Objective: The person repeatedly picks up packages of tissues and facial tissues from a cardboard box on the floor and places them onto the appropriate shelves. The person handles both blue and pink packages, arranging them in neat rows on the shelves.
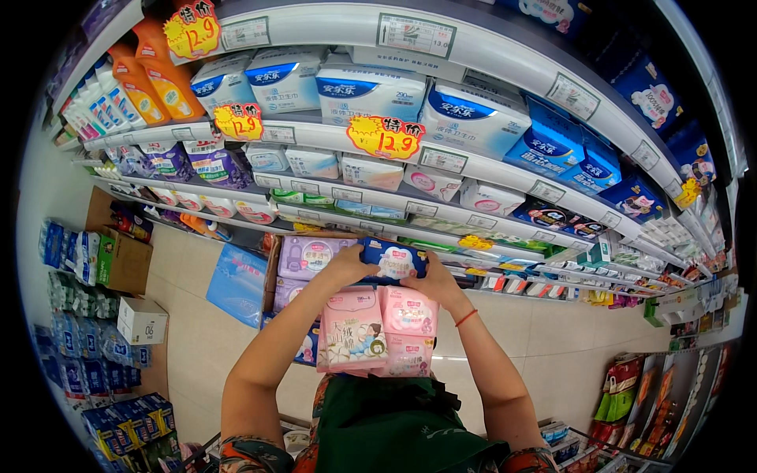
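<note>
Blue pack [392, 261] was gripped at its ends by left hand [344, 266] and right hand [438, 282]. It sat atop pink packs [378, 329] held against the chest, shelves [441, 209] just ahead.

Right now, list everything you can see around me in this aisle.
Dark blue pack: one, held in both hands above the pink packs.
Pink packs: about three, stacked against the chest.
White and blue boxes: several, top shelf.
Orange bottles: a few, upper left shelf.
Yellow price tags: several, on shelf edges.
Cardboard boxes: two, floor at left.
Green apron: one, worn.
Left hand: on the pack's left end.
Right hand: on its right end, red wrist string.
</note>
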The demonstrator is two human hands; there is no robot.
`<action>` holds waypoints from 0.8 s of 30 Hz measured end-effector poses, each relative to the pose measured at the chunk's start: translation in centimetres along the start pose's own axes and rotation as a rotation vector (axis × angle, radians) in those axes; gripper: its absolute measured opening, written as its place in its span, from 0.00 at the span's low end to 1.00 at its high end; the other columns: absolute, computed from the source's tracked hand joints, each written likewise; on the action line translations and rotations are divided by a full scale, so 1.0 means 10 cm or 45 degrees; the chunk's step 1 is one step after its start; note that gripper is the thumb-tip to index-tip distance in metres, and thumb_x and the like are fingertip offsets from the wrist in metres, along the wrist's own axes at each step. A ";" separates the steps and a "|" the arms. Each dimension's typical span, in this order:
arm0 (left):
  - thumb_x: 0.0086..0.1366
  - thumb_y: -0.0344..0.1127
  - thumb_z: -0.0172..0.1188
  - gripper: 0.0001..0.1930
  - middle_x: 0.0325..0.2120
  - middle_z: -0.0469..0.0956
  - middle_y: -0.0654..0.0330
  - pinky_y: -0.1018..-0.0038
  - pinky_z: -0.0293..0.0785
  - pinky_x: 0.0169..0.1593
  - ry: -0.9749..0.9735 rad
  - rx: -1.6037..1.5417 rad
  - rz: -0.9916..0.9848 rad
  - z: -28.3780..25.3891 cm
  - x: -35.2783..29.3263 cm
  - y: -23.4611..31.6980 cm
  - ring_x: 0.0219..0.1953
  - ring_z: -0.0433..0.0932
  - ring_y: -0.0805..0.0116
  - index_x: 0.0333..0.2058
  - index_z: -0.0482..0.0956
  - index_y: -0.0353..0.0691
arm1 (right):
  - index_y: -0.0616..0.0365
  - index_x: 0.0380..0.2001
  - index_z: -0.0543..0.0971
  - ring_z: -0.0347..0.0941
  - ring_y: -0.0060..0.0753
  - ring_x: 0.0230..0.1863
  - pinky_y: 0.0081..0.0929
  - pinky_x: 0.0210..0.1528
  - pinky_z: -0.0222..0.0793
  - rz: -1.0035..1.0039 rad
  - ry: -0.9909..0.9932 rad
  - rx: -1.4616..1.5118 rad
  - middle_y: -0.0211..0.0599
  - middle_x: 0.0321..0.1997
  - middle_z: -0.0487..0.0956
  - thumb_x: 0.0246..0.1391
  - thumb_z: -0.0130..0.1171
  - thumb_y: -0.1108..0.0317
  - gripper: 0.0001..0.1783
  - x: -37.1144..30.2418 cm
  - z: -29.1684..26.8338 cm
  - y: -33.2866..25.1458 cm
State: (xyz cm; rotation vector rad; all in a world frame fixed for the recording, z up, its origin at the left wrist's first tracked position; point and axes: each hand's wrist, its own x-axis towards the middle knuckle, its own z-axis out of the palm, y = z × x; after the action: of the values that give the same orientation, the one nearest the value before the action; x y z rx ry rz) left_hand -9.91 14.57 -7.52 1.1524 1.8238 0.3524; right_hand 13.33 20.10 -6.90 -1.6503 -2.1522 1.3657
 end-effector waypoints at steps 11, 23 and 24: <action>0.54 0.39 0.71 0.36 0.43 0.73 0.49 0.68 0.77 0.46 0.376 -0.004 0.224 -0.07 -0.38 0.16 0.41 0.78 0.58 0.60 0.69 0.32 | 0.74 0.67 0.56 0.73 0.54 0.58 0.37 0.57 0.71 -0.094 0.160 0.074 0.63 0.60 0.72 0.40 0.73 0.53 0.58 -0.18 -0.01 -0.14; 0.55 0.29 0.69 0.32 0.41 0.71 0.51 0.67 0.75 0.48 0.721 -0.132 0.523 0.04 -0.68 0.34 0.42 0.76 0.58 0.59 0.70 0.35 | 0.71 0.67 0.60 0.78 0.32 0.42 0.27 0.42 0.75 -0.235 0.486 0.255 0.46 0.53 0.77 0.48 0.71 0.61 0.48 -0.37 -0.08 -0.26; 0.55 0.28 0.68 0.31 0.40 0.71 0.52 0.67 0.75 0.48 0.740 -0.143 0.548 0.04 -0.71 0.37 0.42 0.76 0.58 0.59 0.70 0.36 | 0.71 0.67 0.61 0.78 0.33 0.42 0.27 0.42 0.75 -0.260 0.519 0.252 0.46 0.53 0.77 0.48 0.70 0.62 0.47 -0.39 -0.09 -0.26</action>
State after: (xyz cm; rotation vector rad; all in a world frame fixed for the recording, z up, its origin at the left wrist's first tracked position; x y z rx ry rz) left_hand -6.48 10.51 -1.49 1.4621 1.9870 1.1210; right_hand 13.57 17.43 -2.92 -1.4386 -1.8293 1.0392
